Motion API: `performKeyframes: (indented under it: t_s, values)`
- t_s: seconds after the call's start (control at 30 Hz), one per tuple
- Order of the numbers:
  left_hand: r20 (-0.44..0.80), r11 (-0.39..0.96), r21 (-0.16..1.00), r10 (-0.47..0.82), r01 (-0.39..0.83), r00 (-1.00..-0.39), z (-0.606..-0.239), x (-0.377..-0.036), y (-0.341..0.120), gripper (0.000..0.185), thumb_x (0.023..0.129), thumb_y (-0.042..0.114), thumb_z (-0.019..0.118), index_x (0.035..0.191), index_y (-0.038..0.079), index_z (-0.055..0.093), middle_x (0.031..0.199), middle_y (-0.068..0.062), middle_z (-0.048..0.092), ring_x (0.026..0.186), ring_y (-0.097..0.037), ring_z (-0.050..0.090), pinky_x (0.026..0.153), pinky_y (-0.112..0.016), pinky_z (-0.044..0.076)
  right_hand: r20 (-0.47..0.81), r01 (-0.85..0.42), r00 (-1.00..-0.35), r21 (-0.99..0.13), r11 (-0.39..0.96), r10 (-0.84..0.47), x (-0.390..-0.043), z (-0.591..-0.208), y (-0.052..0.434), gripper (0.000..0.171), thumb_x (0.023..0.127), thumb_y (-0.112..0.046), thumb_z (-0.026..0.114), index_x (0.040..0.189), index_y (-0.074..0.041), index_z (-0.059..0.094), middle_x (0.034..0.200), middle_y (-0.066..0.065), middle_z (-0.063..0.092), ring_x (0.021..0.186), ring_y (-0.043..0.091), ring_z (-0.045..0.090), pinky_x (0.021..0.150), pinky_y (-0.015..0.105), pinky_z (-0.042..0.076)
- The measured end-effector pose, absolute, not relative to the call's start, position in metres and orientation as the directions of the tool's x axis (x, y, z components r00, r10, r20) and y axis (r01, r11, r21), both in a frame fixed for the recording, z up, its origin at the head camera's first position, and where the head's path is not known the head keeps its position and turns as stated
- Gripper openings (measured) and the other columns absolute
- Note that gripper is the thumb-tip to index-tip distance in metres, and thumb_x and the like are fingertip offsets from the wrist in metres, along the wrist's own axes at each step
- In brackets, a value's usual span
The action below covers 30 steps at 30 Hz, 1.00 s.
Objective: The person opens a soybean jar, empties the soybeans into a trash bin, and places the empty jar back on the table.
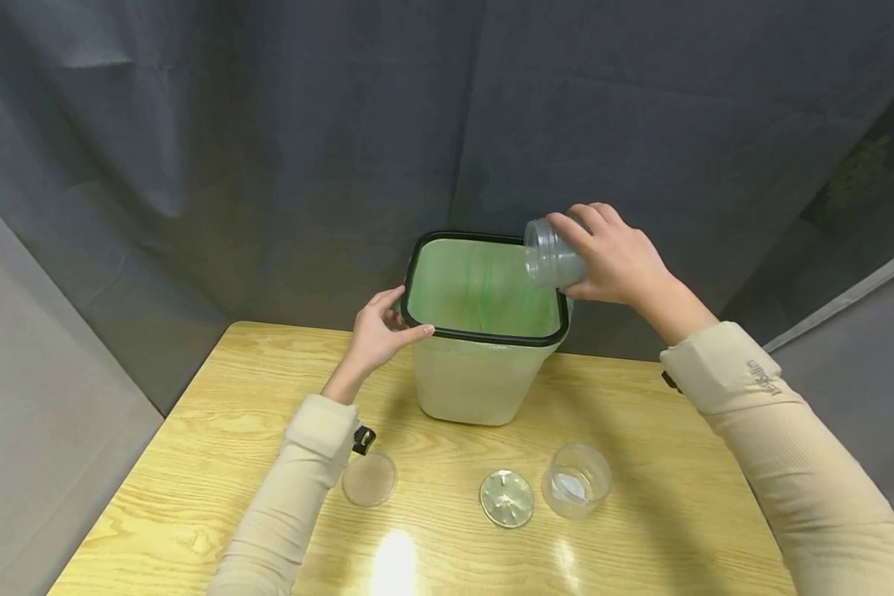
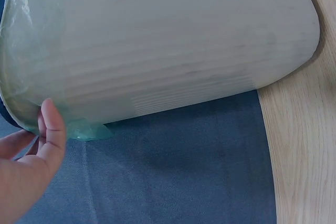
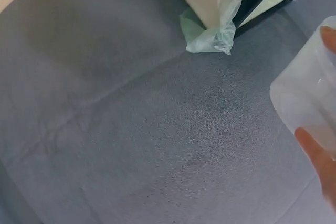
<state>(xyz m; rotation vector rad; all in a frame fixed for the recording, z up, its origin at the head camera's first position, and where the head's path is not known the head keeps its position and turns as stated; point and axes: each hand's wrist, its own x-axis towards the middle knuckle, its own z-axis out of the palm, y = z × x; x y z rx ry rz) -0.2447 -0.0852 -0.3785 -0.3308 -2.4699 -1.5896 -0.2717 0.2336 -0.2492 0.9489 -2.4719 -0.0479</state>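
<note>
A pale trash bin (image 1: 469, 381) with a black rim and a green plastic liner (image 1: 484, 285) stands at the back of the table. My left hand (image 1: 376, 333) holds the bin's front left corner, thumb by the rim and fingers at the side; the left wrist view shows the fingers (image 2: 52, 129) against the liner's edge. Over the right side of the opening, my right hand (image 1: 614, 257) grips a clear plastic jar (image 1: 555, 252) tipped sideways, its mouth facing left. Part of that jar (image 3: 304, 93) shows in the right wrist view. Whether anything falls from it cannot be seen.
In front of the bin on the wooden table (image 1: 268, 389) are a clear round lid (image 1: 369, 478), a shiny foil disc (image 1: 507, 499) and another clear jar (image 1: 577, 480) with something white inside. A dark grey curtain (image 1: 328, 165) hangs behind the bin.
</note>
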Motion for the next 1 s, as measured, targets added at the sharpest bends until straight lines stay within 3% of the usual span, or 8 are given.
performKeyframes:
  t_s: [0.17, 0.3, 0.77, 1.0]
  values:
    - [0.267, 0.393, 0.875, 0.09, 0.281, -0.959, -0.378, -0.245, -0.085, 0.082, 0.069, 0.027, 0.079, 0.136, 0.001, 0.039, 0.138, -0.016, 0.037, 0.082, -0.021, 0.056, 0.076, -0.032, 0.047, 0.492, -0.616, -0.686, -0.002, 0.788, -0.535, -0.262, -0.255, 0.239, 0.093, 0.05, -0.028, 0.086, 0.13, -0.01, 0.042, 0.122, 0.018, 0.047, 0.111, 0.038, 0.041, 0.075, 0.057, 0.042]
    - [0.262, 0.388, 0.879, 0.092, 0.277, -0.961, -0.377, -0.246, -0.085, 0.082, 0.07, 0.027, 0.079, 0.136, 0.001, 0.039, 0.139, -0.015, 0.036, 0.083, -0.021, 0.056, 0.074, -0.032, 0.047, 0.537, -0.635, -0.681, -0.094, 0.766, -0.498, -0.253, -0.264, 0.242, 0.094, 0.048, -0.028, 0.087, 0.129, -0.009, 0.043, 0.122, 0.019, 0.048, 0.111, 0.039, 0.043, 0.079, 0.056, 0.04]
    - [0.25, 0.394, 0.879, 0.096, 0.268, -0.963, -0.379, -0.249, -0.086, 0.081, 0.071, 0.028, 0.078, 0.137, 0.003, 0.038, 0.14, -0.014, 0.035, 0.083, -0.02, 0.055, 0.074, -0.033, 0.046, 0.676, -0.746, -0.576, -0.206, 0.633, -0.459, -0.221, -0.296, 0.243, 0.098, 0.043, -0.025, 0.087, 0.127, -0.002, 0.044, 0.12, 0.018, 0.051, 0.105, 0.034, 0.048, 0.081, 0.05, 0.04]
    - [0.255, 0.397, 0.877, 0.096, 0.272, -0.962, -0.378, -0.25, -0.087, 0.081, 0.071, 0.028, 0.077, 0.137, 0.002, 0.038, 0.14, -0.014, 0.035, 0.083, -0.02, 0.055, 0.075, -0.033, 0.046, 0.694, -0.765, -0.573, -0.261, 0.589, -0.436, -0.205, -0.316, 0.24, 0.096, 0.046, -0.029, 0.085, 0.129, -0.001, 0.043, 0.12, 0.016, 0.052, 0.104, 0.031, 0.049, 0.08, 0.047, 0.04]
